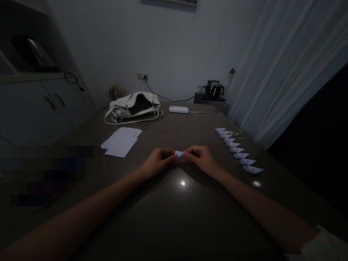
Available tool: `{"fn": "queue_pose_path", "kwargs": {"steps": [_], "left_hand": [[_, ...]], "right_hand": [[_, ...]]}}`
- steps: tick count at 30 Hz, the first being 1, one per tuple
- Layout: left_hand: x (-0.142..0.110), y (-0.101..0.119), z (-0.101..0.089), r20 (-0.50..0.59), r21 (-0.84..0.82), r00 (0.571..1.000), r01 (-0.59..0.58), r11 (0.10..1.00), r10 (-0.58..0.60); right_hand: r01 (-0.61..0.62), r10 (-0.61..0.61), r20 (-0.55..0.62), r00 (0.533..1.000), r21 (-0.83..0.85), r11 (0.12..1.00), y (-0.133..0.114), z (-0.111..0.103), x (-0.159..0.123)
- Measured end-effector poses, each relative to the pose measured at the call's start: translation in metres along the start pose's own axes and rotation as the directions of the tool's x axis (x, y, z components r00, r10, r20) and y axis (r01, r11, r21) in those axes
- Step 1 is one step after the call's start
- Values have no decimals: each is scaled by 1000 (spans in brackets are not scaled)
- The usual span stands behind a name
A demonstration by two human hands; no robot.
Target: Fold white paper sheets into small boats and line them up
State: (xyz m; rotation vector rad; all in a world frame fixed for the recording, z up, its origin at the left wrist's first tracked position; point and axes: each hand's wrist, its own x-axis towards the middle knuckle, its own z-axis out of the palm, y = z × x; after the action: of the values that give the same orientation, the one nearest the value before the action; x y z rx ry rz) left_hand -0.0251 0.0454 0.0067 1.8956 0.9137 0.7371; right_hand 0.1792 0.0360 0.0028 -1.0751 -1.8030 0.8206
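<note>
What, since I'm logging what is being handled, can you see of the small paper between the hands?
The small white paper looks folded, its visible part roughly triangular. The left hand pinches one end, the right hand the other, so its ends are partly hidden. Whether it touches the dark table below is unclear.

The folded paper (pixel 178 154), paper boats (pixel 236 149) and handbag (pixel 123 102) are white, the table (pixel 179 214) grey-brown.

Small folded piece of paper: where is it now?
In the head view, the folded paper is central, pinched by the left hand and right hand, right of the white sheets and left of the row of paper boats.
</note>
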Motion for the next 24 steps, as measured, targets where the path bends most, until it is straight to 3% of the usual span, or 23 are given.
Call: {"fn": "queue_pose_path", "kwargs": {"steps": [13, 24], "left_hand": [[1, -2, 1, 16, -93, 1000, 27, 995, -26], [0, 0, 2, 15, -53, 1000, 10, 999, -9]], "right_hand": [[-52, 50, 20, 999, 90, 995, 2, 3, 0], [-40, 39, 23, 999, 68, 997, 0, 2, -1]]}}
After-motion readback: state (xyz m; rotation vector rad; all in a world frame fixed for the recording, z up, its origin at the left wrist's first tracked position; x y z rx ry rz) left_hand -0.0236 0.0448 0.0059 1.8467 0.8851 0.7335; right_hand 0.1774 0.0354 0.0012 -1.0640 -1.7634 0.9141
